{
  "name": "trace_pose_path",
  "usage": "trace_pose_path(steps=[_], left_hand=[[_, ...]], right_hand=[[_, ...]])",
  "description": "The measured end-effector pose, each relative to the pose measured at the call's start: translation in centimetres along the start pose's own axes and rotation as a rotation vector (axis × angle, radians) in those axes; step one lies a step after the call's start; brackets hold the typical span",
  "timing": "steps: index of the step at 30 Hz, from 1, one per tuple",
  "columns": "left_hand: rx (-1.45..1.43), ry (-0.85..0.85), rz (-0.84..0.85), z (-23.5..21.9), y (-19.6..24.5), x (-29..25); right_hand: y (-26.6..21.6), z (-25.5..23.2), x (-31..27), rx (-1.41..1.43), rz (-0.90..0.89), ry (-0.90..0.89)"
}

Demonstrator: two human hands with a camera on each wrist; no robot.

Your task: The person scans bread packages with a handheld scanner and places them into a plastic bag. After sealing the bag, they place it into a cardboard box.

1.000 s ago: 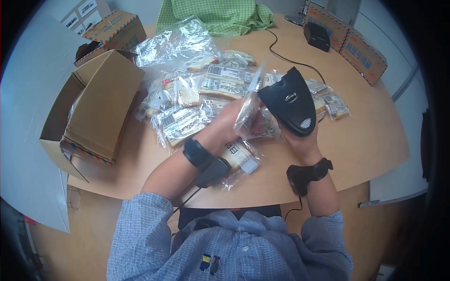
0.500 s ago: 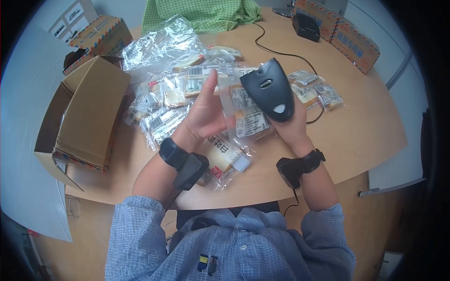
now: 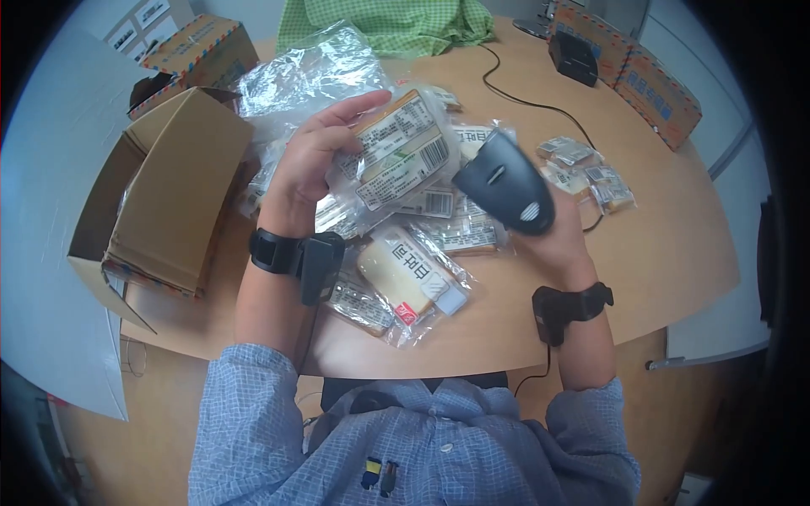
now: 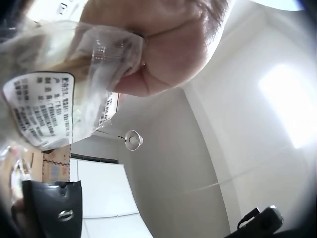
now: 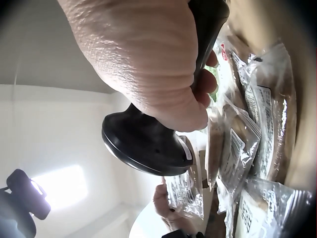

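In the head view the left hand [image 3: 313, 160] holds up a clear-wrapped bread packet [image 3: 403, 150], its printed label and barcode facing up. The same packet [image 4: 42, 106] shows close in the left wrist view, against the palm. My right hand [image 3: 557, 239] grips a black handheld scanner [image 3: 509, 184], whose head is just right of the packet, apart from it. In the right wrist view the fingers curl round the scanner's handle [image 5: 208, 29]. Below the held packet, another bread packet [image 3: 395, 274] lies on the table among several more.
An open cardboard box [image 3: 173, 194] stands at the left, with another box [image 3: 202, 52] behind it. Clear plastic wrap [image 3: 312, 72] and a green checked cloth [image 3: 384, 25] lie at the back. Small packets [image 3: 582, 173], a black device [image 3: 574, 57] and boxes [image 3: 654, 93] are at the right.
The left hand, spread beside a packet half a second ago, now holds one up further left, label showing. The packet near the scanner has moved left and turned; the scanner stays in the right hand.
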State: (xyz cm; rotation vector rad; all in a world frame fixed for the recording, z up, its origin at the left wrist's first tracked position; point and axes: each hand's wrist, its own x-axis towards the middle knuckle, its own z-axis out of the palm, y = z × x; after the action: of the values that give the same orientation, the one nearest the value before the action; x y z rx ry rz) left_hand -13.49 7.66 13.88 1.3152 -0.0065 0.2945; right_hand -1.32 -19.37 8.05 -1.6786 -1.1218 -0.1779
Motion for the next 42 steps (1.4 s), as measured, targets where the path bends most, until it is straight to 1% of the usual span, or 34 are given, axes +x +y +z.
trace_pose_path(steps=[2,3,5,7,9,10,11,13,14,15,17,18,19,20,21,22,23,25,27,28,30,31,32,35,37,39,40,41,42], left_hand=[[0.027,-0.028,-0.01,-0.3,0.4,-0.1],[0.023,-0.028,-0.014,-0.3,0.4,-0.2],[0.027,-0.021,0.018,0.0,0.6,-0.3],[0.068,-0.009,0.02,0.1,0.6,-0.3],[0.171,0.107,0.222,0.7,0.4,-0.4],[0.236,0.186,0.385,1.4,0.3,-0.4],[0.401,0.247,0.607,1.4,-0.4,0.1],[1.127,0.409,0.816,1.8,-0.6,0.0],[1.397,0.356,0.94,1.6,-1.0,0.5],[1.603,0.307,0.771,1.6,-1.7,0.3],[1.642,0.068,0.315,-0.2,-4.2,0.4],[1.627,0.093,0.351,-0.6,-4.7,0.5],[1.614,0.121,0.381,-0.4,-5.0,0.6],[1.593,0.15,0.436,0.8,-4.4,0.3],[1.557,0.098,0.481,2.0,-3.7,-0.1],[1.52,0.046,0.524,3.3,-2.9,-0.6],[1.462,-0.084,0.558,4.5,-2.7,-1.1],[1.364,-0.52,0.458,7.5,-3.4,-3.1],[1.474,-0.791,0.214,10.2,-4.6,-5.6],[1.494,-0.898,0.186,10.0,-6.3,-6.1],[1.524,-0.833,0.218,9.0,-7.5,-6.4],[1.557,-0.788,0.242,8.5,-7.4,-6.2],[1.593,-0.71,0.32,7.9,-7.2,-5.9],[1.656,-0.563,0.381,6.5,-7.3,-4.8],[1.687,-0.54,0.386,6.5,-7.0,-4.6],[1.57,-0.506,0.315,7.1,-6.2,-4.5],[1.551,-0.496,0.377,7.5,-5.8,-4.1],[1.549,-0.489,0.381,8.1,-5.5,-3.4],[1.495,-0.54,0.387,8.7,-5.2,-2.2]], right_hand=[[-0.5,0.5,0.0,-0.15,-0.122,-0.114],[-0.7,0.6,0.0,-0.15,-0.117,-0.116],[-1.0,0.5,0.1,-0.241,-0.12,-0.144],[-0.7,0.4,0.1,-0.262,-0.125,-0.122],[-0.7,0.5,0.2,-0.232,-0.08,0.037],[-0.1,0.4,0.4,-0.225,-0.083,0.072],[0.3,0.4,0.5,-0.226,-0.079,0.075],[0.7,0.0,0.5,-0.148,-0.027,0.226],[1.3,-0.6,0.3,-0.218,-0.024,0.211],[1.7,-1.1,0.2,-0.24,-0.011,0.233],[2.3,-1.7,0.3,-0.255,-0.033,0.407],[3.0,-2.2,0.3,-0.232,-0.053,0.492],[3.5,-3.0,0.4,-0.246,-0.047,0.504],[3.9,-3.7,0.5,-0.217,-0.05,0.602],[4.4,-4.2,0.5,-0.186,-0.052,0.697],[5.1,-4.7,0.4,-0.138,0.006,0.734],[5.1,-5.1,0.4,-0.148,0.013,0.739],[5.0,-5.3,0.4,-0.21,0.005,0.818],[5.0,-5.4,0.3,-0.242,0.02,0.822],[4.9,-5.4,0.3,-0.255,0.032,0.819],[4.9,-5.4,0.2,-0.279,0.058,0.805],[4.9,-5.4,0.2,-0.282,0.06,0.812],[5.0,-5.4,0.3,-0.299,0.064,0.8],[4.7,-5.7,0.3,-0.293,0.075,0.772],[5.0,-6.4,0.2,-0.292,0.084,0.731],[5.2,-7.3,-0.1,-0.3,0.083,0.734],[5.1,-7.7,-0.6,-0.289,0.108,0.702],[5.3,-8.1,-1.0,-0.279,0.131,0.667],[6.8,-8.5,-1.5,-0.247,0.175,0.637]])
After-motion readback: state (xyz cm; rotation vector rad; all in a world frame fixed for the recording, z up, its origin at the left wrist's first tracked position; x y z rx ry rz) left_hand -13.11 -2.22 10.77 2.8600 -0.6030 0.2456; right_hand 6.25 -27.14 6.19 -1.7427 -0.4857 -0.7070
